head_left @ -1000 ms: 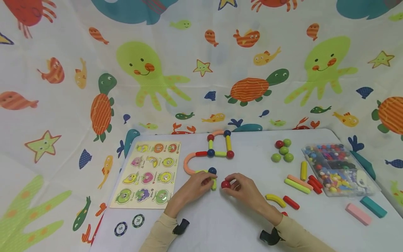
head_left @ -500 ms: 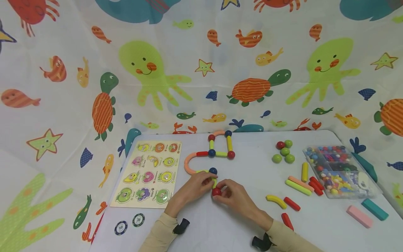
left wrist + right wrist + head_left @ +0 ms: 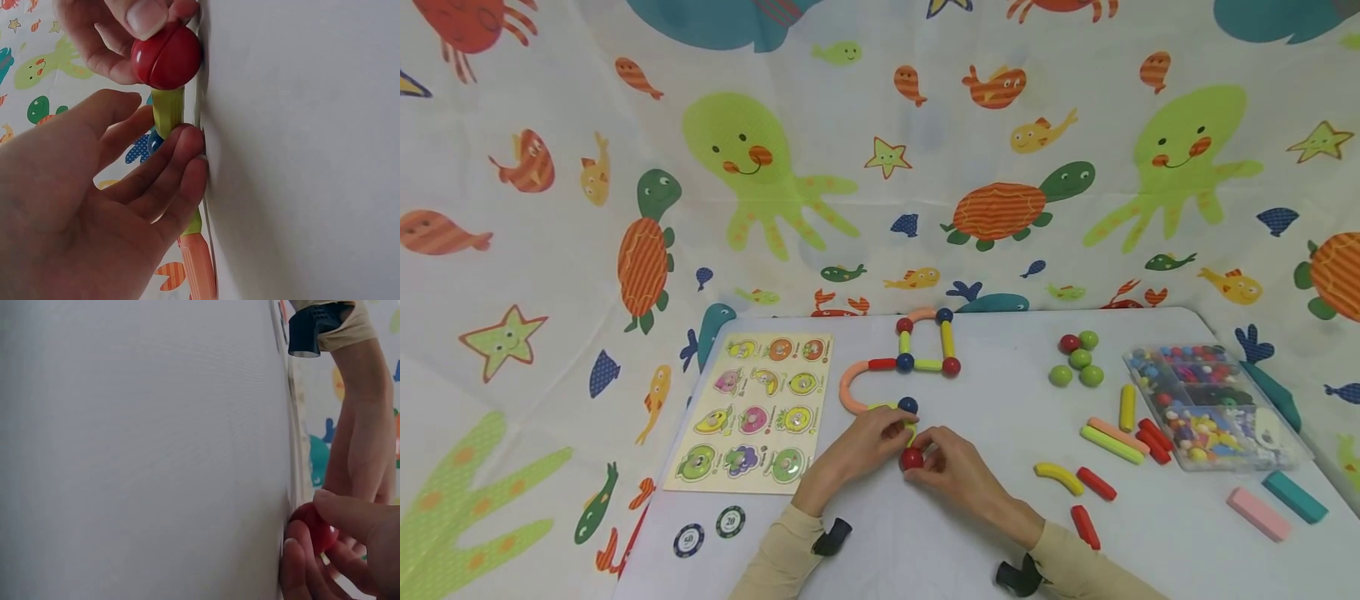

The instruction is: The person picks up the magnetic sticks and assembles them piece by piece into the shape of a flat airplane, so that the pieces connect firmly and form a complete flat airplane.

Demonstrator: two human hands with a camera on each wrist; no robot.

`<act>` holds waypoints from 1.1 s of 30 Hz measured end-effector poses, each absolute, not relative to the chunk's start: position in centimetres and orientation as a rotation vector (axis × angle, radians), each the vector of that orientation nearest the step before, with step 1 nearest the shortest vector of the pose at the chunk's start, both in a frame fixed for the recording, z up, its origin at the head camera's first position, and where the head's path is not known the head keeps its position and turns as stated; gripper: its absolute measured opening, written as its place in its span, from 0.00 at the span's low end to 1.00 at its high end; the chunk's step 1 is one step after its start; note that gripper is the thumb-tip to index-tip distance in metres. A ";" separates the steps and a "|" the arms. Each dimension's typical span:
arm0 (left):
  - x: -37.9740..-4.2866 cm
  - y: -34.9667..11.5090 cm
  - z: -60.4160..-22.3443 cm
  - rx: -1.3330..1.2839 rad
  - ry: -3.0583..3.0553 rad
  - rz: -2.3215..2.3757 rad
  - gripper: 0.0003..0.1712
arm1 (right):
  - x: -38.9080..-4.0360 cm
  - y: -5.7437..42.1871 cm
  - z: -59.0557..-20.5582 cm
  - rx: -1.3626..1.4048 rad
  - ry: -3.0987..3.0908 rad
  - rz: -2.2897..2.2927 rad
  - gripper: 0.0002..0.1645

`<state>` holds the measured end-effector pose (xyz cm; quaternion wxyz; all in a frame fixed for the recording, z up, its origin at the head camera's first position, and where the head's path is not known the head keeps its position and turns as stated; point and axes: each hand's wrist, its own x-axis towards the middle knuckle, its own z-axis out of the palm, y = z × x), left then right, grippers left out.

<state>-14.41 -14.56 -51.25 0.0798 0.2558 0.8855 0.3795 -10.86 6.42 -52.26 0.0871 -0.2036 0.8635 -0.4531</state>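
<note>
In the head view my right hand (image 3: 958, 471) pinches a red ball (image 3: 912, 459) between thumb and fingers. That ball meets the near end of a short yellow-green stick (image 3: 167, 112), seen in the left wrist view. My left hand (image 3: 861, 446) holds this stick, its fingers covering part of it. A dark blue ball (image 3: 907, 406) sits at the far end. Beyond it, an assembled figure of balls and sticks lies on the table, with a curved peach piece (image 3: 852, 385), a red stick (image 3: 882, 364) and another dark blue ball (image 3: 906, 362).
A fruit puzzle board (image 3: 745, 417) lies left, two chips (image 3: 730, 522) below it. To the right are loose sticks (image 3: 1111, 444), a curved yellow piece (image 3: 1060, 477), green balls (image 3: 1080, 358), a bead box (image 3: 1213, 408) and pink (image 3: 1258, 513) and teal blocks (image 3: 1295, 497).
My right hand has carried the red ball left and nearer to me, onto the end of the yellow-green stick. My left hand has stayed in nearly the same place.
</note>
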 end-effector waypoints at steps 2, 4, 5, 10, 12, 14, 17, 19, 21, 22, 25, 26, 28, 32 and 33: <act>-14.4 -14.5 -51.3 0.771 2.652 1.133 0.17 | -10.8 6.6 -52.3 -0.602 2.570 -1.334 0.22; -14.4 -14.5 -51.2 0.775 2.655 1.130 0.17 | -10.7 7.0 -52.2 -0.602 2.568 -1.320 0.21; -14.3 -14.5 -51.2 0.774 2.656 1.128 0.18 | -10.7 7.2 -52.1 -0.600 2.569 -1.314 0.21; -14.4 -14.6 -51.1 0.775 2.639 1.130 0.19 | -10.8 9.2 -51.3 -0.562 2.599 -1.311 0.20; -14.5 -14.6 -50.9 0.771 2.629 1.136 0.19 | -11.1 10.5 -50.9 -0.549 2.638 -1.319 0.20; -14.6 -14.6 -50.8 0.774 2.624 1.142 0.19 | -11.4 12.0 -50.5 -0.543 2.699 -1.316 0.19; -14.7 -14.6 -50.7 0.773 2.621 1.141 0.19 | -11.8 14.4 -50.0 -0.544 2.807 -1.306 0.18; -14.7 -14.6 -50.7 0.768 2.619 1.133 0.18 | -11.9 16.1 -49.8 -0.515 2.861 -1.282 0.17; -14.6 -14.5 -50.7 0.758 2.617 1.126 0.18 | -11.8 17.8 -49.7 -0.463 2.885 -1.260 0.17; -14.6 -14.5 -50.7 0.758 2.618 1.123 0.18 | -11.7 18.6 -49.6 -0.431 2.890 -1.244 0.17; -14.4 -14.4 -50.9 0.751 2.615 1.119 0.18 | -11.3 21.0 -49.5 -0.340 2.896 -1.200 0.17; -14.4 -14.4 -50.9 0.750 2.614 1.119 0.18 | -11.1 21.6 -49.5 -0.320 2.898 -1.192 0.17; -14.3 -14.4 -51.0 0.749 2.614 1.116 0.18 | -10.7 22.8 -49.6 -0.304 2.918 -1.164 0.16; -14.1 -14.3 -51.1 0.751 2.615 1.115 0.18 | -9.9 24.5 -49.9 -0.302 2.945 -1.124 0.13; -14.1 -14.3 -51.1 0.753 2.617 1.114 0.18 | -9.8 24.8 -50.0 -0.312 2.951 -1.103 0.13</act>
